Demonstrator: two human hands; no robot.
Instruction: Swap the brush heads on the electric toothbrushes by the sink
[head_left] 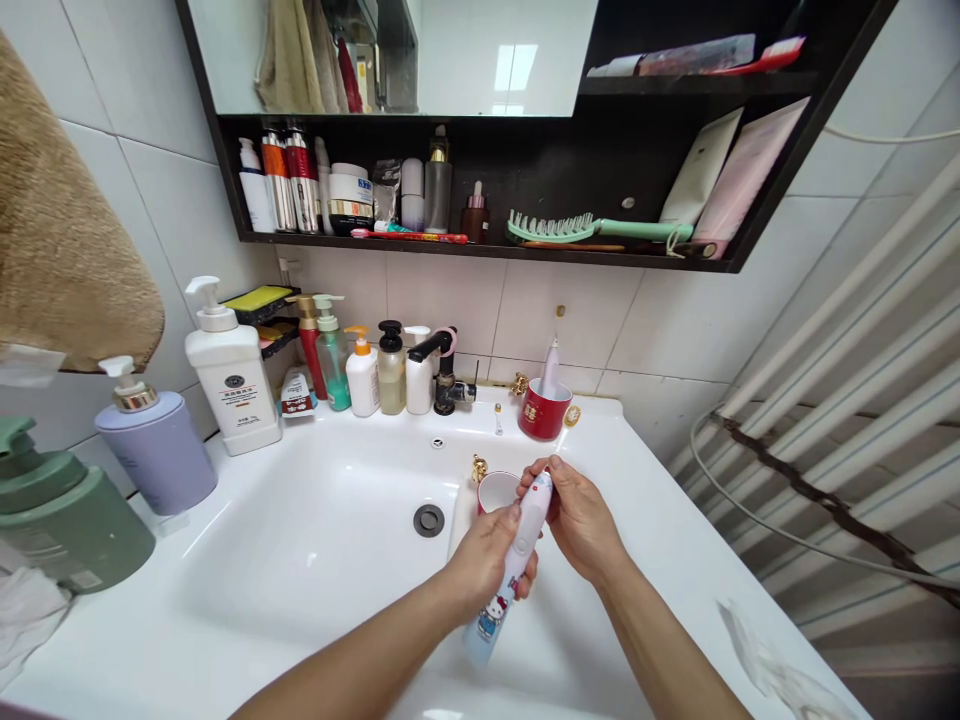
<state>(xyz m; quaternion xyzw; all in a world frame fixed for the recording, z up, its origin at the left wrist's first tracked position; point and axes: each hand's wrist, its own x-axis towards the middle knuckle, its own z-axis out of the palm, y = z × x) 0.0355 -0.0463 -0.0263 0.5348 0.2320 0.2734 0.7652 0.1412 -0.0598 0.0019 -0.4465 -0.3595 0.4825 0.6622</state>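
Note:
My left hand (484,562) is wrapped around the middle of an electric toothbrush handle (523,535), white and pale blue with a cartoon cat print. The handle is tilted, its upper end pointing away from me. My right hand (581,515) closes with thumb and fingers at that upper end; the tip is partly hidden by them. Just behind my hands is a red cup with a white inside (496,490), partly covered by my left hand. Farther back, another red cup (545,415) on the sink ledge holds a second electric toothbrush (551,368). A small brush head (498,420) lies beside that cup.
A black faucet (444,385) stands behind the white basin (315,530). Several pump bottles line the back and left, including a large white one (234,375) and a purple one (157,450). A dark shelf cabinet (540,170) overhangs the sink. White pipes (847,400) run along the right.

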